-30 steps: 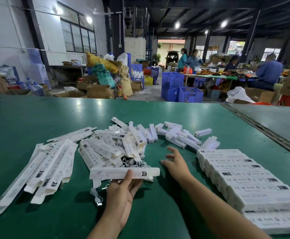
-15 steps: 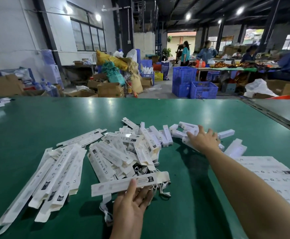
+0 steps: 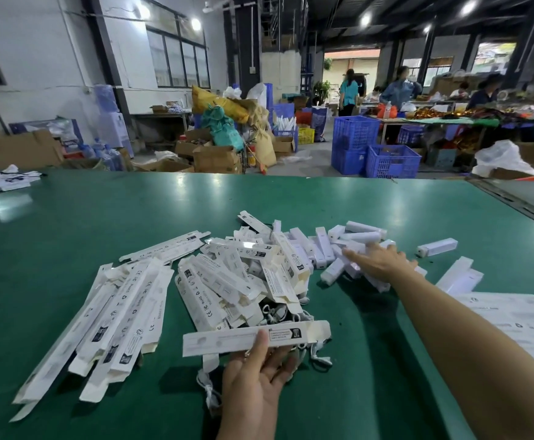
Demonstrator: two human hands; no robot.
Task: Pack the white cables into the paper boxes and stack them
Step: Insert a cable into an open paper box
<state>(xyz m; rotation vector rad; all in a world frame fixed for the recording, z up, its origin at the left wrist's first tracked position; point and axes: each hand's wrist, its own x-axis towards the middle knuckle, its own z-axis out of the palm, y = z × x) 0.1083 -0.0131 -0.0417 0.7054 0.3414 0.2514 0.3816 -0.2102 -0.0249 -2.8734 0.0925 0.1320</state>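
Observation:
My left hand point(image 3: 256, 376) holds a long white paper box point(image 3: 246, 339) between thumb on top and fingers beneath, near the table's front. A pile of flat unfolded paper boxes point(image 3: 123, 309) lies to its left, and a jumbled heap of boxes point(image 3: 246, 277) with white cables point(image 3: 278, 312) showing under it sits in the middle. My right hand point(image 3: 376, 263) reaches far forward, fingers straight, resting on a scatter of small white blocks point(image 3: 335, 249). Whether it grips one I cannot tell. Packed boxes point(image 3: 513, 319) lie in a row at the right.
The green table point(image 3: 100, 223) runs wide to the left and back. One small white block point(image 3: 437, 247) lies apart at the right. A seam to a second table point(image 3: 513, 204) runs at the far right. Blue crates, cartons and several people stand beyond the table.
My right hand went from the near pile forward to the small white blocks and now lies spread over them. My left hand kept hold of the long box.

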